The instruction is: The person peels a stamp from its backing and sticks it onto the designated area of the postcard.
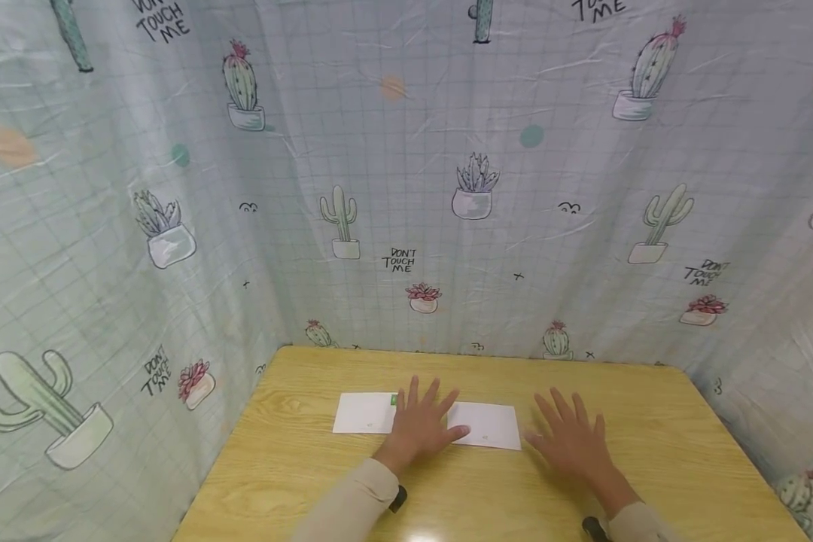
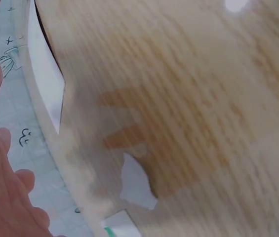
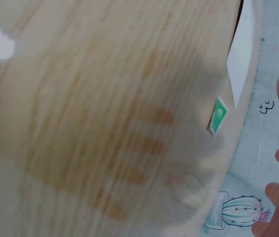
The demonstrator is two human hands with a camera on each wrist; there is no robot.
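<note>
Two white pieces of paper lie side by side on the wooden table, a left one (image 1: 362,413) and a right one (image 1: 491,425). My left hand (image 1: 421,427), fingers spread, is over the space between them and hides part of that space. By its fingertips shows a small green patch (image 1: 394,400). In the left wrist view a torn-looking white scrap (image 2: 137,183) lies near a white piece with a green mark (image 2: 122,225). My right hand (image 1: 574,443) is spread just right of the right paper. A small green-and-white piece (image 3: 218,115) appears in the right wrist view.
The yellowish wooden table (image 1: 298,482) meets a cactus-print curtain (image 1: 440,226) at the back and sides. A dark strap piece (image 1: 397,499) shows at the left wrist and another (image 1: 593,528) at the right. Light glares off the table's front.
</note>
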